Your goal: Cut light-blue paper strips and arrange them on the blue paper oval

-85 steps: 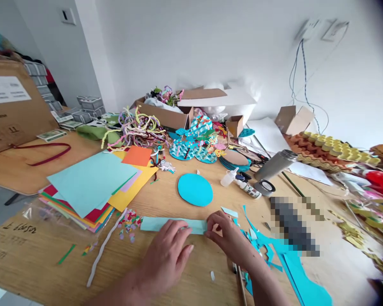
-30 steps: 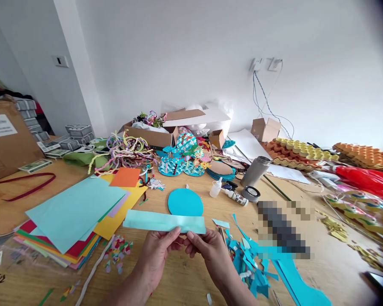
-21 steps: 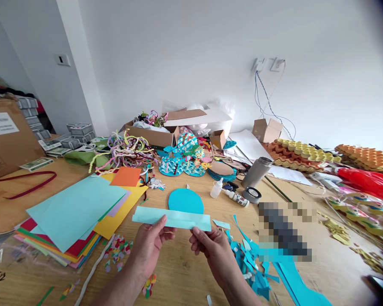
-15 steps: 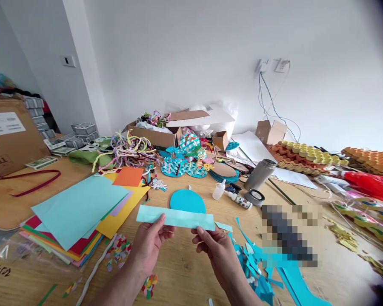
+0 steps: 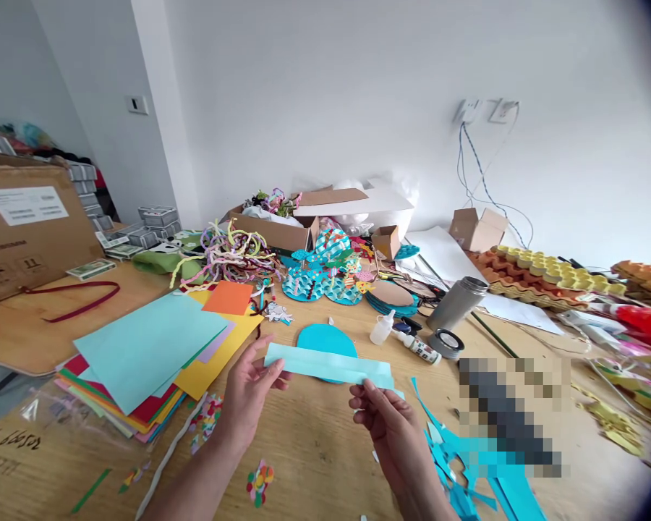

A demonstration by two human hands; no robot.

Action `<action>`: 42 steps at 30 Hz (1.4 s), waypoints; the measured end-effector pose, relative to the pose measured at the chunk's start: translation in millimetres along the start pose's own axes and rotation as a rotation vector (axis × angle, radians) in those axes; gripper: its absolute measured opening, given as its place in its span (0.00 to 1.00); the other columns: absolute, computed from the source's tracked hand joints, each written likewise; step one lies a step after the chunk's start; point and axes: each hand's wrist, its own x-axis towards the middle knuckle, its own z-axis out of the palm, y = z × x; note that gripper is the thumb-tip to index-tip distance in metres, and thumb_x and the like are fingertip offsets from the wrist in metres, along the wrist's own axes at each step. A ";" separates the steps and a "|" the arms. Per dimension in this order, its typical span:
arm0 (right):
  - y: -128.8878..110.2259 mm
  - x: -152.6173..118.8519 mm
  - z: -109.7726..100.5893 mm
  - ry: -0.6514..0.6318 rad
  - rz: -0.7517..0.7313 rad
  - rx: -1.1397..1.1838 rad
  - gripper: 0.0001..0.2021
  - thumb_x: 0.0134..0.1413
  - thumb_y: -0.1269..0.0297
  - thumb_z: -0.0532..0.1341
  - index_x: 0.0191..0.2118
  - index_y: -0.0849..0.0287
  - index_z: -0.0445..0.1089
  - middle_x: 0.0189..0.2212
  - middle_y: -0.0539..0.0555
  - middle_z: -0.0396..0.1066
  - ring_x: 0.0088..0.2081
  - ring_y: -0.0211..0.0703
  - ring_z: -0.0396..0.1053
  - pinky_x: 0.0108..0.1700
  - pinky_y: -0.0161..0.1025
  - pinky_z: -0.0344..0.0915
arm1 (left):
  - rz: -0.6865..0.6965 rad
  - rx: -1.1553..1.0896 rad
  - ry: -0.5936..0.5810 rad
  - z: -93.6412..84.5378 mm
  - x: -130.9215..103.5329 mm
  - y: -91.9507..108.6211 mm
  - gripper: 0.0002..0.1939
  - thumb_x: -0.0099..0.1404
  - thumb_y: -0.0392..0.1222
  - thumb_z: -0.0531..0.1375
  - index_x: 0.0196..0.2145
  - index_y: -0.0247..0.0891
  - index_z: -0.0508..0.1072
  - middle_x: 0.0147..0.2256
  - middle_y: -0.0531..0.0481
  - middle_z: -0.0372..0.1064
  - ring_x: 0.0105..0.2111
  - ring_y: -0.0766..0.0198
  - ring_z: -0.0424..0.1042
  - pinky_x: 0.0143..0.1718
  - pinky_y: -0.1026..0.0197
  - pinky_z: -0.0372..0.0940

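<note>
A light aqua paper strip (image 5: 325,364) is stretched between my two hands, just above the table. My left hand (image 5: 254,383) pinches its left end between thumb and fingers. Near the strip's right end, my right hand (image 5: 383,412) grips the lower edge with thumb and curled fingers. Behind the strip lies a blue disc (image 5: 325,337), partly covered by it. A white glue bottle (image 5: 383,328) stands beyond to the right, with a second small bottle (image 5: 420,349) lying beside it.
Stacked coloured paper (image 5: 152,347) lies at left, near paper dots (image 5: 260,483). Blue scraps (image 5: 456,470) cover the table at right, by a pixelated dark object (image 5: 510,416). Further back are a metal flask (image 5: 458,304), pipe cleaners (image 5: 233,253), decorated blue pieces (image 5: 325,275) and egg cartons (image 5: 553,275).
The view has swung slightly left, so the scene sits further right. Both hands still hold the strip. My left fingers have spread a little, and the strip's right end looks doubled.
</note>
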 end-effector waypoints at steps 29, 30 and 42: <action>-10.7 5.3 -8.3 0.044 -0.275 -0.216 0.17 0.38 0.53 0.72 0.30 0.59 0.72 0.26 0.53 0.75 0.32 0.46 0.73 0.33 0.41 0.71 | -0.113 -0.002 -0.061 -9.6 8.8 11.1 0.19 0.42 0.43 0.72 0.30 0.33 0.73 0.24 0.48 0.74 0.27 0.57 0.76 0.23 0.64 0.68; -10.5 5.9 -8.9 0.046 -0.276 -0.220 0.17 0.38 0.53 0.72 0.30 0.59 0.72 0.26 0.53 0.75 0.32 0.46 0.73 0.33 0.41 0.71 | -0.121 0.011 -0.064 -9.6 9.0 10.8 0.18 0.42 0.44 0.72 0.29 0.32 0.73 0.24 0.47 0.74 0.26 0.57 0.76 0.23 0.64 0.68; 1.9 16.6 -20.4 0.037 -0.304 -0.252 0.16 0.41 0.52 0.71 0.29 0.60 0.72 0.24 0.53 0.75 0.29 0.43 0.73 0.36 0.41 0.70 | -0.117 0.011 -0.043 -9.7 9.6 6.1 0.17 0.43 0.45 0.72 0.27 0.33 0.73 0.24 0.50 0.73 0.26 0.58 0.76 0.22 0.64 0.69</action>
